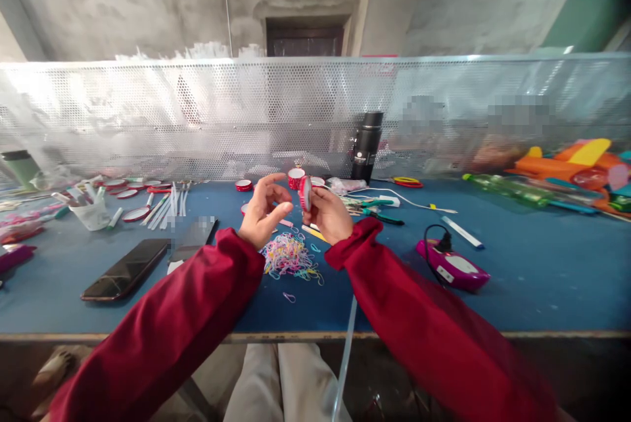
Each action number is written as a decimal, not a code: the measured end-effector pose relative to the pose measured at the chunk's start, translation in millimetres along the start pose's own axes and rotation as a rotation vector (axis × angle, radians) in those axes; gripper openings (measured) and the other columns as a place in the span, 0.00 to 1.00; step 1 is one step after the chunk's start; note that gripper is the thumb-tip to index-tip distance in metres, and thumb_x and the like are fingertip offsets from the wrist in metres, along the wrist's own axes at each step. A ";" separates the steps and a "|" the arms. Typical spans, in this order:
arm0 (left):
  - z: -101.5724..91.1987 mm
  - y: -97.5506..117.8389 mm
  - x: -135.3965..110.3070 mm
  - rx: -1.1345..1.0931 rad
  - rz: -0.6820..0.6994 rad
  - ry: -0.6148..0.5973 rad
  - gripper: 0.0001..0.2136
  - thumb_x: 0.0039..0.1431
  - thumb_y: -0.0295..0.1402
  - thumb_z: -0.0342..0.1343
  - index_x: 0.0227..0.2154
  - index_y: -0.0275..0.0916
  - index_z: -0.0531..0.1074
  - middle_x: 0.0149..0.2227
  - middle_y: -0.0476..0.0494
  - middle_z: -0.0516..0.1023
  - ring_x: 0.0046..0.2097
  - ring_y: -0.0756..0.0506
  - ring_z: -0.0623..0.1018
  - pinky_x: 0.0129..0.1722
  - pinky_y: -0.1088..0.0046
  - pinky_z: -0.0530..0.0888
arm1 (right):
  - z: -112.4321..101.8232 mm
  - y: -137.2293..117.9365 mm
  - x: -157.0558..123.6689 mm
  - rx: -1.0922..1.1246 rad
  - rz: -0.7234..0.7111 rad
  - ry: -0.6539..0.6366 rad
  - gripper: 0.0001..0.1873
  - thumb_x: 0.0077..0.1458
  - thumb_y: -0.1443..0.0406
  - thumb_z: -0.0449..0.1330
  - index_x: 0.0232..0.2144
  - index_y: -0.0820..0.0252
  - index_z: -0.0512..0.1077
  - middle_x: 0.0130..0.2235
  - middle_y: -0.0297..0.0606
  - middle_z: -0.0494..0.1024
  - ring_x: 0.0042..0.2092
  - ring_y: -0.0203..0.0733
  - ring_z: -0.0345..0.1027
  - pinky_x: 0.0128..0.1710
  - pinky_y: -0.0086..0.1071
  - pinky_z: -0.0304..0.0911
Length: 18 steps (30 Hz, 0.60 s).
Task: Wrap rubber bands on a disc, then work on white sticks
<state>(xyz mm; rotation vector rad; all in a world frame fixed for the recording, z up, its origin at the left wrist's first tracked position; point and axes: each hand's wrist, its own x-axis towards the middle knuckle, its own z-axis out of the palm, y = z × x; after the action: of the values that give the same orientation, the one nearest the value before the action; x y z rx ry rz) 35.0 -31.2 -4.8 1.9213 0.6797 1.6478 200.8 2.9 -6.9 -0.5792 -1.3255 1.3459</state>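
Blue surface (542, 264) runs the full width in front of you, with a perforated metal screen (197, 113) standing along its far edge. Orange toy plane (566, 162) lies far right against the screen. Dark phone (125, 269) lies flat on the left, near your left sleeve. Black flask (367, 146) stands upright at the screen, just right of centre. Purple device (456, 267) with a black cable plugged in sits right of your right sleeve, well apart from the hands. Pile of coloured rubber bands (288, 256) lies on the surface directly below and between your hands.

Your left hand (261, 211) is raised above the surface with its grip released: fingers curled, thumb and forefinger apart, close beside the disc; can't tell if they touch it. Your right hand (328, 211) has its grip closed on a red disc (305, 192), held on edge in the fingertips, in the air between both hands above the bands. Loose red lids (135, 213) lie scattered far left.
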 end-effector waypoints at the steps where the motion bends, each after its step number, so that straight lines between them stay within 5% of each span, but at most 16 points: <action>1: 0.9 1.8 -0.3 -0.009 0.017 0.009 0.23 0.59 0.42 0.55 0.55 0.39 0.61 0.38 0.44 0.72 0.37 0.49 0.73 0.35 0.72 0.70 | 0.0 -1.4 -1.6 0.080 0.080 -0.058 0.08 0.50 0.60 0.61 0.31 0.57 0.69 0.23 0.29 0.68 0.20 0.30 0.56 0.20 0.28 0.57; 4: 2.4 2.3 -0.9 0.047 0.046 0.031 0.16 0.64 0.41 0.50 0.50 0.38 0.67 0.35 0.45 0.72 0.35 0.50 0.72 0.35 0.71 0.70 | -0.4 -3.3 -6.5 0.196 0.248 -0.235 0.05 0.51 0.64 0.57 0.30 0.60 0.70 0.21 0.28 0.65 0.18 0.27 0.47 0.18 0.27 0.48; 8: 2.1 -2.6 -1.1 0.145 0.019 0.037 0.14 0.61 0.39 0.54 0.46 0.38 0.71 0.35 0.44 0.73 0.35 0.49 0.72 0.33 0.72 0.69 | -0.3 -0.3 -8.7 0.193 0.302 -0.336 0.07 0.54 0.63 0.55 0.29 0.60 0.70 0.19 0.27 0.63 0.17 0.27 0.41 0.17 0.27 0.42; 18: 0.4 -7.2 0.1 0.212 -0.009 0.016 0.12 0.59 0.39 0.57 0.41 0.38 0.74 0.35 0.43 0.73 0.37 0.49 0.72 0.32 0.74 0.69 | 3.7 2.3 -7.7 0.075 0.261 -0.270 0.09 0.50 0.59 0.60 0.28 0.59 0.68 0.22 0.29 0.68 0.18 0.28 0.50 0.17 0.25 0.45</action>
<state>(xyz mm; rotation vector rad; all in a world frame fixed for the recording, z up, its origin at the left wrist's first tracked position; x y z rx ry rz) 35.2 -25.7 -9.7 2.0476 0.8998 1.6434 198.7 -4.9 -10.6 -0.5460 -1.4439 1.7283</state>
